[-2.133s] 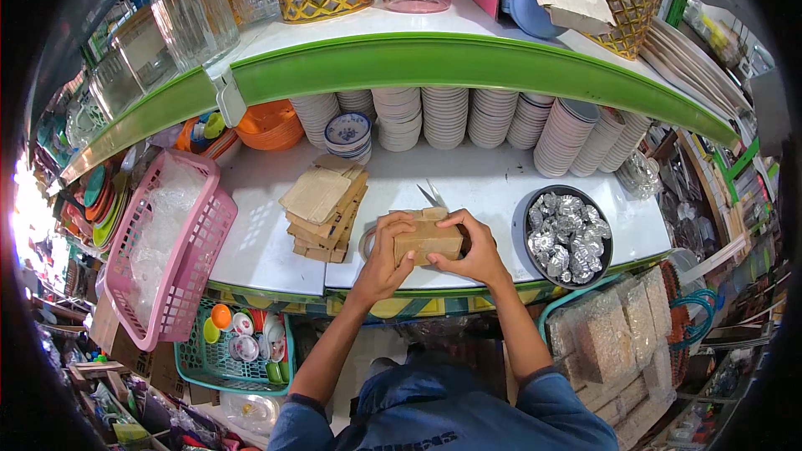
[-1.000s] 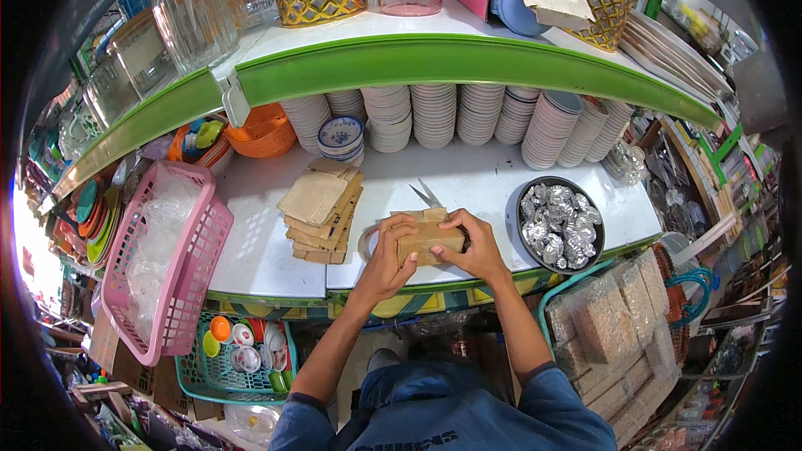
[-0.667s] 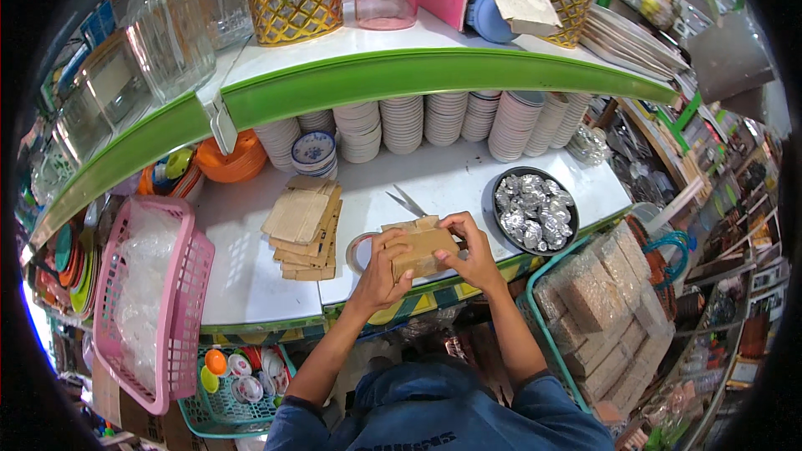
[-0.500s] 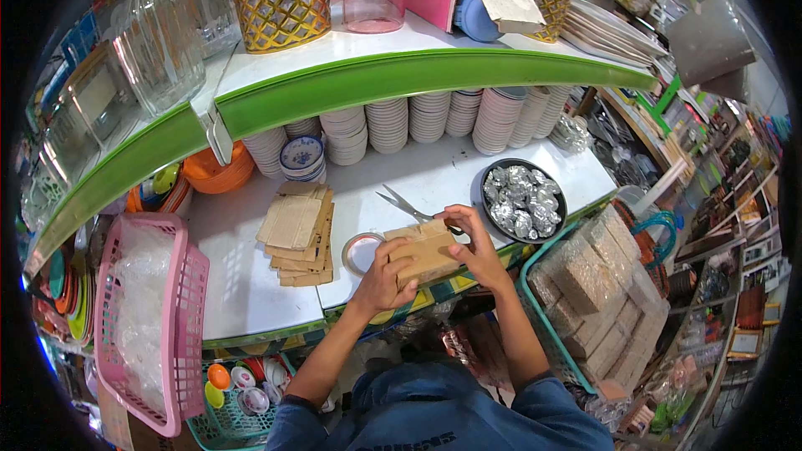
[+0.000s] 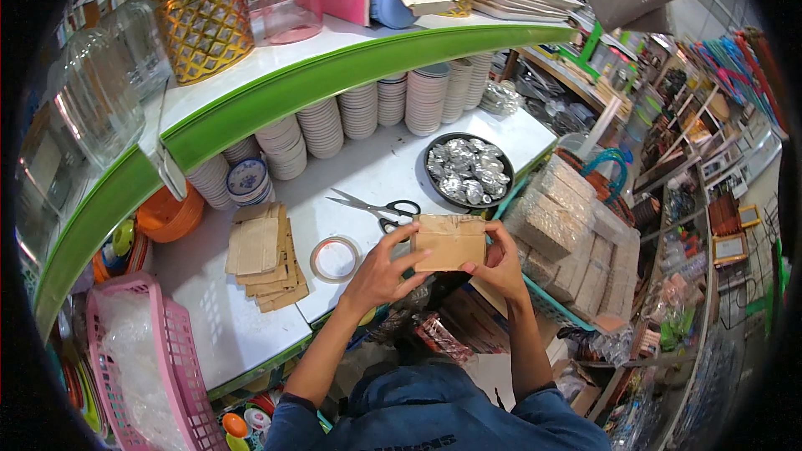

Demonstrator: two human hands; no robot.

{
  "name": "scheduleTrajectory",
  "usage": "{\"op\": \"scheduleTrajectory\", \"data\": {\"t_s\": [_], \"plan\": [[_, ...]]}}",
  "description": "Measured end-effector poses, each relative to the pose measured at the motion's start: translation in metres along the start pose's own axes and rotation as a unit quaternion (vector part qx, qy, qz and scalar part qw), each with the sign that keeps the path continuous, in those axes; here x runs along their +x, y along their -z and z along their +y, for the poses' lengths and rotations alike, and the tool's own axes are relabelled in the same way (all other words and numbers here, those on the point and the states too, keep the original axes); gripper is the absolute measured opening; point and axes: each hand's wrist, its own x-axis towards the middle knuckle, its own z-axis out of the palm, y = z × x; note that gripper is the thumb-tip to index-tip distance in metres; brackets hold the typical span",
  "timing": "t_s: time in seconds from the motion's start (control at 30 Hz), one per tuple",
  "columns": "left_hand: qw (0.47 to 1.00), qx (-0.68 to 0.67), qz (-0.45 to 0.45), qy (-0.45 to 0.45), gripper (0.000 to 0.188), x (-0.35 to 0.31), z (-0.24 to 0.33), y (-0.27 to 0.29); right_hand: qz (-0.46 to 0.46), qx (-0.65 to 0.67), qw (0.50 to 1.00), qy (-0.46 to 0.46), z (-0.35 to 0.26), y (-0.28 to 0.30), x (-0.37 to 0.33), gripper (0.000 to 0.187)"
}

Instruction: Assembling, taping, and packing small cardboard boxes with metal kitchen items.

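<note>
A small brown cardboard box (image 5: pixel 451 249) is held up between my two hands, over the table's front edge. The fingers of my left hand (image 5: pixel 378 274) press its left side, and my right hand (image 5: pixel 505 269) grips its right end with the thumb at the lower corner. Behind the box lie scissors (image 5: pixel 355 202) with black handles, blades pointing left. A roll of tape (image 5: pixel 314 262) rests flat to the left of my left hand. Further left is a stack of flat cardboard pieces (image 5: pixel 255 252). Beyond my right hand stands a round black tray (image 5: pixel 433 184) of silver foil-like items (image 5: pixel 469 170).
A teal basket (image 5: pixel 561 311) packed with wrapped speckled boxes (image 5: pixel 558 242) stands at right. The pink basket (image 5: pixel 154 299) at left holds clear plastic. Stacked bowls (image 5: pixel 319 129) line the back beneath a green-edged shelf (image 5: pixel 334 77) carrying glass jars and gold baskets.
My view has swung to the right. Both hands have shifted the box rightward, away from the scissors, and its broad face now shows more squarely. My right fingers have moved onto its right end.
</note>
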Motion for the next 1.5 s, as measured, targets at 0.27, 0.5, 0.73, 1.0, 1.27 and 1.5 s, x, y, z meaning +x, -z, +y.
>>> {"op": "scheduleTrajectory", "data": {"t_s": [0.27,0.5,0.73,1.0,1.27,1.5], "plan": [[0.978,-0.144,-0.041,0.146,0.079,0.009,0.015,-0.005,0.072,-0.070,0.994,0.044,-0.001,0.009,-0.031,0.062],[0.997,-0.075,0.014,-0.012,0.076,0.025,0.012,-0.006,0.072,-0.128,0.984,0.102,-0.003,0.017,-0.036,0.059],[0.979,-0.128,0.146,0.066,0.063,0.023,-0.005,-0.042,0.097,-0.099,0.984,0.112,-0.003,0.023,-0.028,0.062],[0.815,-0.462,-0.002,0.349,0.056,0.051,-0.017,-0.058,0.145,-0.195,0.952,0.184,0.006,0.037,0.005,0.057],[0.697,-0.499,-0.107,0.504,0.076,0.093,-0.036,-0.043,0.001,-0.377,0.882,0.282,0.011,0.056,0.036,0.044],[0.746,-0.370,-0.138,0.537,0.062,0.117,-0.040,-0.043,-0.005,-0.362,0.881,0.303,0.028,0.065,0.049,0.040]]}}
